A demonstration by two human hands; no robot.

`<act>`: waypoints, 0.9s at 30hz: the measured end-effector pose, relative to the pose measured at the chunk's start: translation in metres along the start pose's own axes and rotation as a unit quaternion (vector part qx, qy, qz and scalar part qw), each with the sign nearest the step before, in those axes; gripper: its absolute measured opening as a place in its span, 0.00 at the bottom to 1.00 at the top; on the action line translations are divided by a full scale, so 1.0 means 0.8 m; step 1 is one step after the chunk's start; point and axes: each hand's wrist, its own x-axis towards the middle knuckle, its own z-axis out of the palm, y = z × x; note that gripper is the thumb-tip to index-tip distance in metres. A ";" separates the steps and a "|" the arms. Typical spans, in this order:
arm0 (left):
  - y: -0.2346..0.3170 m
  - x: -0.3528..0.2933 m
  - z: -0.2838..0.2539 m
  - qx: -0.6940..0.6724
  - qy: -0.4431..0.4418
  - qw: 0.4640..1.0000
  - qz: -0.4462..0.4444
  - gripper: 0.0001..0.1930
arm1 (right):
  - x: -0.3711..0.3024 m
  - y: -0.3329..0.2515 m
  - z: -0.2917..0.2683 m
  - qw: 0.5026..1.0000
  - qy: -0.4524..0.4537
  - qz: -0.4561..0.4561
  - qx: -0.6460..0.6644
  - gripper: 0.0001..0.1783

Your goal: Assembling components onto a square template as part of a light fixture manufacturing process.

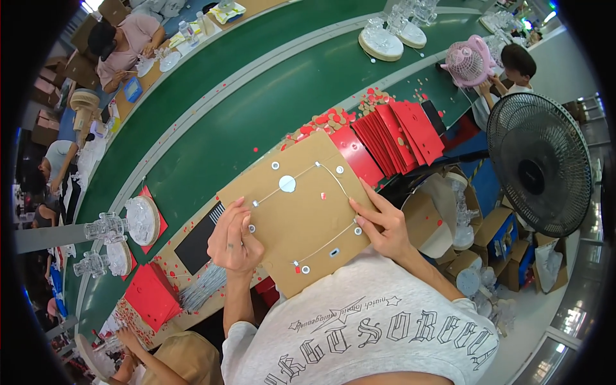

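Ideally, ease the thin cord (335,176) smoothly over a steady brown board (305,224) in front of the pale shirt (378,295), left hand (235,239) and right hand (385,226) at opposite edges, though whether their fingers clamp anything I cannot tell.

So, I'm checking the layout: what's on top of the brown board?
On the brown board: a pale disc, thin strands, small white rings. The left hand and right hand cover some edge; its underside is hidden.
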 end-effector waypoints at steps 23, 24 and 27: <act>0.045 -0.033 -0.043 0.138 -0.054 0.959 -0.241 0.22 | 0.156 -0.068 0.125 0.881 -0.128 -0.165 -0.425 0.35; 0.038 -0.028 -0.036 0.124 -0.059 0.960 -0.244 0.21 | 0.143 -0.060 0.118 0.875 -0.108 -0.177 -0.438 0.36; 0.028 -0.027 -0.035 0.104 -0.063 0.966 -0.229 0.17 | 0.103 -0.052 0.107 0.889 -0.057 -0.256 -0.375 0.36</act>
